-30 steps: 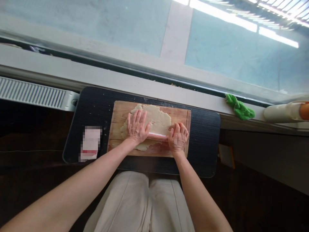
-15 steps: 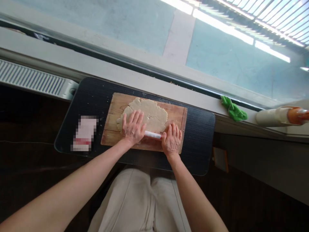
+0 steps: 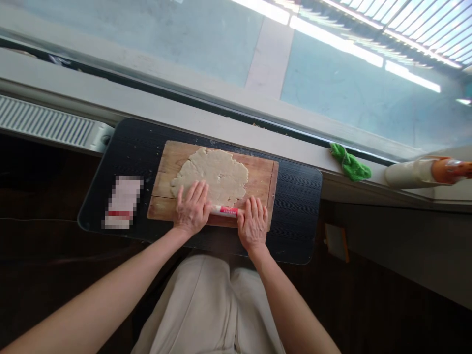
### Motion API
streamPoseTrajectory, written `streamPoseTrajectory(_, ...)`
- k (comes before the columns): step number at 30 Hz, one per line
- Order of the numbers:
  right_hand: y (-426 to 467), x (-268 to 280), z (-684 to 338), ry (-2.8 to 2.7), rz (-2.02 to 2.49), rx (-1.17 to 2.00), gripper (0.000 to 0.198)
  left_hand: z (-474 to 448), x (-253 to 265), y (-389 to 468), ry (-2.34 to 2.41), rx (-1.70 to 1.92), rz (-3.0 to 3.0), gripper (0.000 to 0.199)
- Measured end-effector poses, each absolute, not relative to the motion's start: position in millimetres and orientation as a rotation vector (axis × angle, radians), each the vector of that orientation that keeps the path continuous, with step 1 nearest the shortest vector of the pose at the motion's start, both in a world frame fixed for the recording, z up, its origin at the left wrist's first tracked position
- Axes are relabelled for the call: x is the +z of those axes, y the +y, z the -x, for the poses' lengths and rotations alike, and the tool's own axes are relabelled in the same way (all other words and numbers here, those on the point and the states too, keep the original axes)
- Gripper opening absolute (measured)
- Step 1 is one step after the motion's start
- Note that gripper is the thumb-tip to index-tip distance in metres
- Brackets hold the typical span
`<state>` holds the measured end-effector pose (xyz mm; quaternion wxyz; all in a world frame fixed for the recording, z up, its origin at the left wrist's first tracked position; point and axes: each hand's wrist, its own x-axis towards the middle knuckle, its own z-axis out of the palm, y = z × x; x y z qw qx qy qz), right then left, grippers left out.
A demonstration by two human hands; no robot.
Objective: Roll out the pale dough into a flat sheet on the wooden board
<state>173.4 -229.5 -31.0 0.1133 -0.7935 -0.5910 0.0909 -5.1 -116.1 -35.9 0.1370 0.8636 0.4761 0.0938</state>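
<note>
While both palms faced downward, the left grip (image 3: 191, 209) and the right grip (image 3: 253, 223) covered opposite ends of a cylindrical roller (image 3: 224, 211). The fingers of each grip were extended forward, not curled into a fist; the roller's ends were hidden beneath them. The exposed middle section was white with a red printed band.

The dough (image 3: 214, 172), a flat sheet with a ragged edge, was located on the wooden board (image 3: 158, 209), beyond the roller. The left fingertips overlapped its near edge in the view; contact between roller and dough could not be determined.

The board rested on the black tabletop (image 3: 298, 211). A pixelated pale item (image 3: 124, 201) with a red stripe was positioned to the board's left. On the white sill (image 3: 184, 120), a green cloth (image 3: 350, 162) lay near a white container (image 3: 409, 174). A radiator (image 3: 44, 120) stood at the far left.
</note>
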Motion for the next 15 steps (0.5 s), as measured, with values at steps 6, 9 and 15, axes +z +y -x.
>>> streamPoseTrajectory(6,-233,-32,-175,-1.772,2.299,0.281,0.054,8,-41,-115,1.360,0.279,-2.531,0.060)
streamPoseTrajectory(9,-205,-35,-188,-1.697,2.359,0.244,0.056,-17,-41,-83,1.427,0.306,-2.500,0.061)
streamPoseTrajectory(15,-256,-30,-168,-1.824,2.252,0.310,0.052,16,-38,-133,1.328,0.334,-2.497,0.061)
